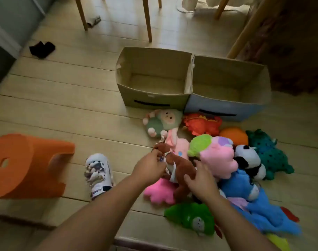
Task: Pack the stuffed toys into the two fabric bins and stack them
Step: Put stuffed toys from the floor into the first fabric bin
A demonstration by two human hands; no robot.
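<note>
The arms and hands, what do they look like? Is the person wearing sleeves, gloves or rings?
Both arms are bare as far as the picture shows: no sleeves. The left hand and right hand wear no gloves. I see no watch or bracelet. Rings are too blurry to tell.

Pale wood-plank floor [67, 98], seams running across the view. Resting on it: a beige fabric bin [151, 100] and a blue-fronted fabric bin [221, 110], side by side, touching, open tops up. Just in front of them, a heap of stuffed toys: green-and-pink doll [159, 122], red plush [202, 124], orange plush [233, 134], dark teal dinosaur [270, 153], panda [249, 159], blue plush [259, 212], bright green plush [190, 217], hot-pink plush [159, 192]. To the left, an orange stool [27, 165] and a white sneaker [98, 173]. Further off, a black cloth [42, 48], a grey cloth [94, 20] and wooden furniture legs [148, 20].
</note>
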